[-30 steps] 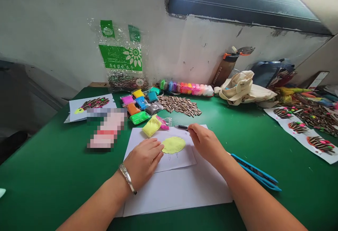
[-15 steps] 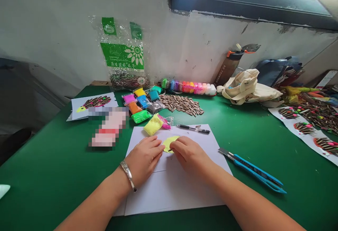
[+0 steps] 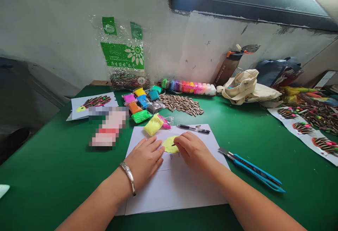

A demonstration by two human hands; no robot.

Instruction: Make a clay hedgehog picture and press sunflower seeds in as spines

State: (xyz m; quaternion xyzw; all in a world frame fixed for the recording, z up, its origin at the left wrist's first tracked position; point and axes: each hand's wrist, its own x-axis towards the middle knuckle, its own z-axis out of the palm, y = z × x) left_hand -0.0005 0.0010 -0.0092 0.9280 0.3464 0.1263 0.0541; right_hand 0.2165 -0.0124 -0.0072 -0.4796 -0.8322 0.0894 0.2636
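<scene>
Your left hand (image 3: 145, 158) lay palm down with its fingers spread a little, gripping nothing, across the left part of the white paper (image 3: 179, 192). Its fingertips came right up to the left edge of the yellow clay oval (image 3: 168, 143), which lay flat near the middle of the upper sheet, two drawn legs showing below its lower rim. Your right hand (image 3: 196, 150) was closed in a pinch on a small, dark sunflower seed (image 3: 173, 144), poised over the oval and hiding its right edge; whether the seed touched the clay, you could not tell from this angle.

Only a narrow strip of clay showed between your two hands. Above them, the black pen (image 3: 194, 129) lay just inside the paper's top edge, and the yellow clay packet (image 3: 153, 126) overlapped that edge to the left, so your knuckles had a slim gap on that side. Toward you, a wide band of white paper ran down to the green table (image 3: 264, 136). On the right, the blue utility knife (image 3: 256, 171) lay slanted, its bared blade tip at the paper's right edge, near your right forearm. Beyond it, green tabletop stretched to the seed-decorated cards (image 3: 303, 128).
</scene>
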